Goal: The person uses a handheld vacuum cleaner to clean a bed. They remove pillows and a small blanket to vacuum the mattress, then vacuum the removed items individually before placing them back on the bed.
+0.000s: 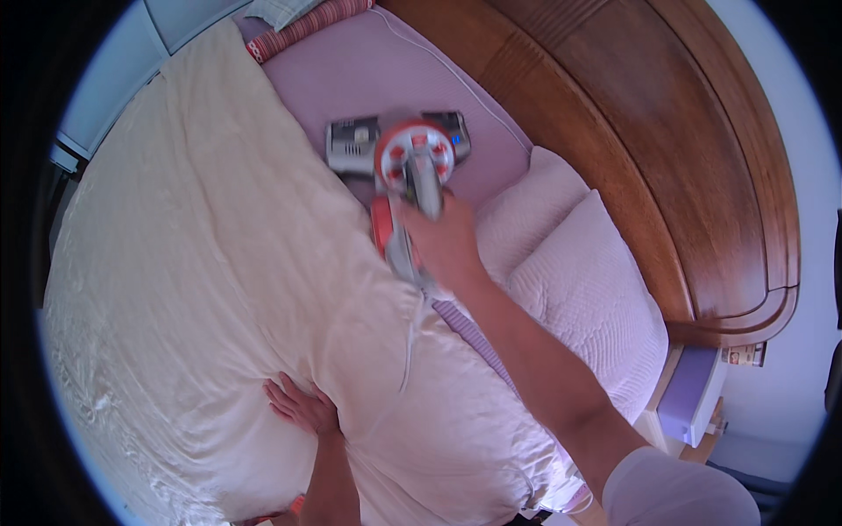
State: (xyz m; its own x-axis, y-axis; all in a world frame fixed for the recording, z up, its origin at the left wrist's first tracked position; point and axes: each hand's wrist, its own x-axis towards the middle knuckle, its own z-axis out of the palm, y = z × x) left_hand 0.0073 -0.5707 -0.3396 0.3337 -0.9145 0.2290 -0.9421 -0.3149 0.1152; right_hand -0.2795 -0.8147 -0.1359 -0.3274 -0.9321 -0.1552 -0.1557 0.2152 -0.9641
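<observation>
My right hand [442, 240] is closed around the grey handle of a red and grey handheld vacuum cleaner [416, 154]. The vacuum's wide head rests over the pink bed sheet [395, 72], beside the edge of a cream blanket [263, 217]. A white power cord [412, 348] trails from the rear of the vacuum across the blanket. Lower down, my left hand [302, 404] lies palm down on the cream blanket, fingers apart, holding nothing. The vacuum and right hand look slightly blurred.
Pink quilted pillows [585, 283] lean by a curved wooden headboard [631, 131]. A red striped bolster [309, 29] lies at the far end near a checked cushion [283, 10]. A bedside unit with a purple box [687, 394] stands at the right. Another stretch of cord runs along the sheet's headboard side.
</observation>
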